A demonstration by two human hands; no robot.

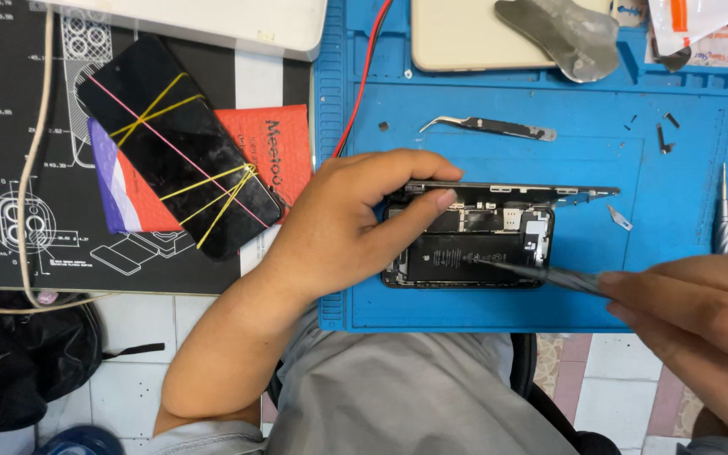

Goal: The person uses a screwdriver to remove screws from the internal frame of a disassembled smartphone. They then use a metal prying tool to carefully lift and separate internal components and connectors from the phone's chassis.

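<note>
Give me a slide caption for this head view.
Left hand props an opened phone while right hand probes it with tweezers.

My right hand (701,324) runs off frame at the edge. My left hand (343,232) hides the opened black phone's (473,244) left end. Tiny dark screws (663,135) are too small to tell apart.

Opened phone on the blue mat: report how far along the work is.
Done: the opened phone has its screen panel lifted on edge, battery exposed, loose screws set aside. In hand: left hand steadies the panel; right hand points a thin tool at the battery. Left: battery and boards remain seated inside.
</note>
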